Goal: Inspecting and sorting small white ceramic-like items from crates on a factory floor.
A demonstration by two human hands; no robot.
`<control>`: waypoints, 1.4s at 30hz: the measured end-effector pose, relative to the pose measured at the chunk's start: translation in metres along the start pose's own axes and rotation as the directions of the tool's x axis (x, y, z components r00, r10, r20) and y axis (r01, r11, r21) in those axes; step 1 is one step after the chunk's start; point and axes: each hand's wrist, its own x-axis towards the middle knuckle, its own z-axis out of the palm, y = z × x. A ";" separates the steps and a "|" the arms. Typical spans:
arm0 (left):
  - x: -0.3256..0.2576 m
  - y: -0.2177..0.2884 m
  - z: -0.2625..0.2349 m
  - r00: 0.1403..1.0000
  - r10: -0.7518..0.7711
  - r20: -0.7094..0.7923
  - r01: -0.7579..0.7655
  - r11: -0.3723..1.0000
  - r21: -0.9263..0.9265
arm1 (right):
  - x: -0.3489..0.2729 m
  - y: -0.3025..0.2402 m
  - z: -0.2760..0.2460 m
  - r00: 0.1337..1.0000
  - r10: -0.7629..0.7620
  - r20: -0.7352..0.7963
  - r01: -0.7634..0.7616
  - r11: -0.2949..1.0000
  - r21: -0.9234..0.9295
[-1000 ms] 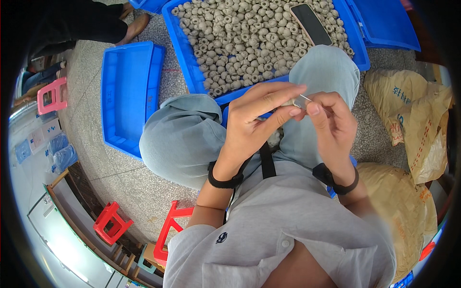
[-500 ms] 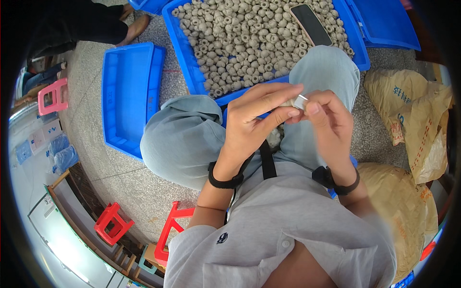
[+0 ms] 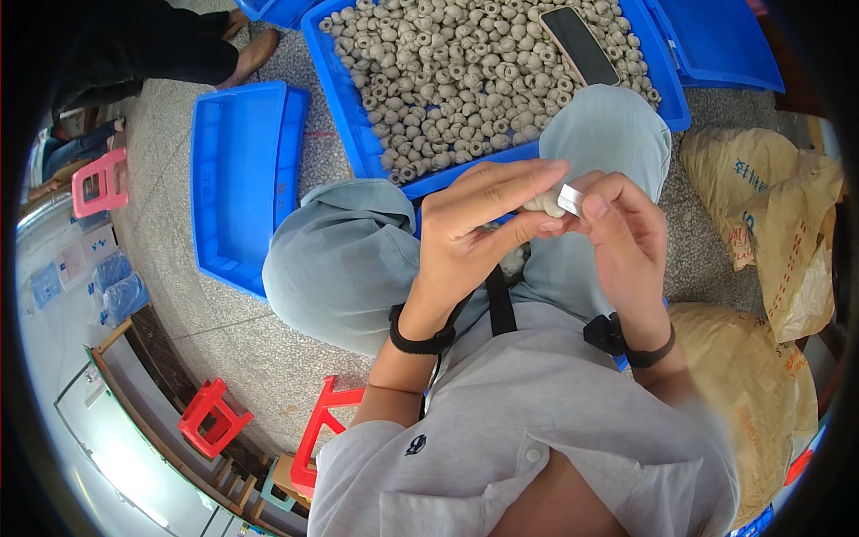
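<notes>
Lower centre of frame: grey shirt (image 3: 537, 447) of the seated person, black strap running up from it.

Centre: left hand (image 3: 474, 237), fingers extended rightward, thumb and fingertips pinching a small grey ring-shaped piece (image 3: 540, 204). A second ago the fingers were spread looser around it; now they lie flatter and closer over it.

Centre right: right hand (image 3: 622, 237), thumb and forefinger pinching a small white strip (image 3: 569, 199) that touches the grey piece. In the earlier frames the strip showed as a thin sliver at the fingertips; now its flat face shows. Both wrists carry black bands, unchanged.

Behind the hands: pale blue-grey trousers (image 3: 349, 259), knees apart.

Upper left: empty blue tray (image 3: 237, 179) on the speckled floor, position unchanged.

Upper centre: large blue crate (image 3: 344, 98) filled with grey ring-shaped pieces; a dark phone (image 3: 580, 45) lies on top of them, as before.

Right edge: tan sacks (image 3: 769, 215).

Lower left: red stools (image 3: 210, 416).
</notes>
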 end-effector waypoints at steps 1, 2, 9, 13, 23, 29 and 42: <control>0.000 0.001 0.000 1.000 0.000 0.000 0.000 1.000 0.001 | 0.000 0.000 0.000 1.000 -0.015 -0.001 0.015 0.999 -0.038; -0.001 0.001 -0.001 1.000 0.003 0.003 -0.003 1.000 0.011 | 0.000 0.000 0.000 1.000 -0.015 -0.001 0.015 0.999 -0.037; 0.007 -0.001 0.002 0.999 0.041 -0.011 -0.040 0.998 0.047 | 0.008 -0.003 -0.004 1.000 -0.012 0.029 0.014 0.998 -0.067; 0.018 0.007 0.004 0.999 0.036 0.013 -0.036 0.996 0.082 | 0.009 -0.014 -0.005 0.999 -0.039 0.005 0.039 0.998 -0.044; -0.014 0.010 -0.003 0.996 -0.056 -0.071 0.061 0.996 0.071 | -0.011 0.010 0.008 0.998 0.065 0.019 -0.066 0.997 0.029; -0.017 0.009 -0.001 0.987 -0.123 -0.100 0.124 0.992 0.011 | -0.012 0.020 0.007 0.992 0.116 0.056 -0.122 0.986 0.117; 0.008 0.004 0.001 0.998 0.029 -0.047 -0.028 0.999 0.023 | 0.006 0.005 0.005 0.999 0.039 0.021 -0.042 0.982 0.183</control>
